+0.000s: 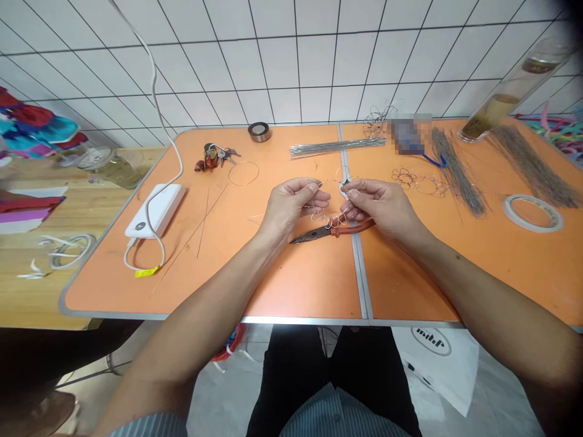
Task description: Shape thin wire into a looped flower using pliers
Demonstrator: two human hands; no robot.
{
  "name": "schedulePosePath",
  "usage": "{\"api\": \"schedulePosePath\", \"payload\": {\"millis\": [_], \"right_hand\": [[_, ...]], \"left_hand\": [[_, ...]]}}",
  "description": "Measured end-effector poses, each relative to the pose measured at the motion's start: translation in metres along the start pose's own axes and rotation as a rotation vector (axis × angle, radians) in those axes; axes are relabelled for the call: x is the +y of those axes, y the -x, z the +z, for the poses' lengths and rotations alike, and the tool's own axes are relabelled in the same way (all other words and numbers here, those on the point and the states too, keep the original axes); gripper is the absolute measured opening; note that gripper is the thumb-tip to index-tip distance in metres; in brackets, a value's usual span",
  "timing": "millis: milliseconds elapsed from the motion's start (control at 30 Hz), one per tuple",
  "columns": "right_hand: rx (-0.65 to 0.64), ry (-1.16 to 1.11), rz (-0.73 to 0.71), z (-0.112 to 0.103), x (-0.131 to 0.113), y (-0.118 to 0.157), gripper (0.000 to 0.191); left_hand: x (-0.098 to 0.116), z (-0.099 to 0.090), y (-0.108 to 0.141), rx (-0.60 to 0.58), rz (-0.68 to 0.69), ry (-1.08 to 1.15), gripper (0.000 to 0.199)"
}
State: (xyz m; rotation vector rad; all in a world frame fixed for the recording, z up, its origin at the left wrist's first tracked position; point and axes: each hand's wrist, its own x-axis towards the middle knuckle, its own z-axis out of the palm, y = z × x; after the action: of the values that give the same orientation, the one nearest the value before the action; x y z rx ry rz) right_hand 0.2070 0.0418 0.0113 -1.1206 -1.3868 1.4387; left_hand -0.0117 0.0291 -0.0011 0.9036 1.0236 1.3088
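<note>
Between my two hands hangs a thin wire piece bent into small loops (334, 220), above the orange table. My left hand (294, 203) pinches its left side between thumb and fingers. The right side is held by my right hand (376, 203), near a small pale twisted bit of the wire at the fingertips. Red-handled pliers (325, 232) lie on the table just under both hands, their jaws to the left.
A bundle of straight wires (337, 147), black tape (259, 132) and keys (218, 155) lie behind. At left is a white power bank (155, 210) with cable. Looped wires (419, 182), dark wire bundles (460, 173), white tape (532, 213) and a bottle (501, 106) are right.
</note>
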Motion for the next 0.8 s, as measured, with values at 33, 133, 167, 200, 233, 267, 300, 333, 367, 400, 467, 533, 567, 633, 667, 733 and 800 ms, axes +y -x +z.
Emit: {"api": "schedulePosePath", "payload": {"millis": [33, 133, 167, 200, 233, 267, 300, 333, 367, 400, 467, 533, 567, 633, 667, 733, 800], "right_hand": [[0.005, 0.002, -0.002, 0.0002, -0.0002, -0.0002, 0.043], [0.029, 0.012, -0.018, 0.0009, -0.0014, -0.0005, 0.038], [0.038, 0.015, -0.024, 0.0011, -0.0017, -0.0006, 0.036], [0.044, 0.019, -0.029, 0.0013, -0.0019, -0.0006, 0.035], [0.046, 0.023, -0.030, 0.0014, -0.0020, -0.0006, 0.033], [0.046, 0.026, -0.030, 0.0015, -0.0020, -0.0005, 0.031], [0.043, 0.028, -0.026, 0.0016, -0.0018, -0.0005, 0.030], [0.040, 0.029, -0.021, 0.0017, -0.0015, -0.0004, 0.029], [0.038, 0.030, -0.014, 0.0018, -0.0012, -0.0004, 0.029], [0.038, 0.031, -0.007, 0.0018, -0.0009, -0.0004, 0.029], [0.043, 0.032, 0.003, 0.0018, -0.0005, -0.0004, 0.029], [0.045, 0.032, 0.005, 0.0018, -0.0001, -0.0004, 0.030], [0.044, 0.033, 0.007, 0.0017, 0.0002, -0.0005, 0.031], [0.038, 0.034, 0.016, 0.0016, 0.0007, -0.0004, 0.032], [0.035, 0.035, 0.021, 0.0016, 0.0010, -0.0003, 0.032], [0.031, 0.037, 0.028, 0.0018, 0.0010, 0.0001, 0.032], [0.027, 0.041, 0.030, 0.0023, 0.0003, 0.0008, 0.031]], "left_hand": [[-0.0006, -0.0004, -0.0004, -0.008, -0.001, 0.006, 0.031], [-0.0022, -0.0009, -0.0009, -0.042, 0.001, 0.031, 0.033], [-0.0025, -0.0009, -0.0009, -0.048, 0.000, 0.035, 0.033], [-0.0025, -0.0008, -0.0008, -0.047, 0.000, 0.037, 0.032], [-0.0024, -0.0005, -0.0007, -0.042, -0.001, 0.037, 0.032], [-0.0020, -0.0003, -0.0005, -0.033, 0.000, 0.035, 0.031], [-0.0015, 0.0001, -0.0004, -0.025, 0.001, 0.034, 0.030], [-0.0010, 0.0004, -0.0003, -0.018, 0.003, 0.035, 0.029], [-0.0005, 0.0006, -0.0003, -0.014, 0.005, 0.035, 0.029], [-0.0002, 0.0009, -0.0003, -0.013, 0.004, 0.036, 0.029], [-0.0002, 0.0010, -0.0007, -0.017, 0.000, 0.036, 0.030], [-0.0011, 0.0006, -0.0015, -0.019, -0.007, 0.038, 0.030], [-0.0018, 0.0002, -0.0020, -0.019, -0.012, 0.041, 0.030], [-0.0031, -0.0007, -0.0030, -0.016, -0.022, 0.045, 0.030], [-0.0035, -0.0012, -0.0034, -0.014, -0.025, 0.046, 0.030], [-0.0037, -0.0019, -0.0039, -0.010, -0.020, 0.046, 0.031], [-0.0029, -0.0020, -0.0034, -0.013, -0.005, 0.044, 0.033]]}}
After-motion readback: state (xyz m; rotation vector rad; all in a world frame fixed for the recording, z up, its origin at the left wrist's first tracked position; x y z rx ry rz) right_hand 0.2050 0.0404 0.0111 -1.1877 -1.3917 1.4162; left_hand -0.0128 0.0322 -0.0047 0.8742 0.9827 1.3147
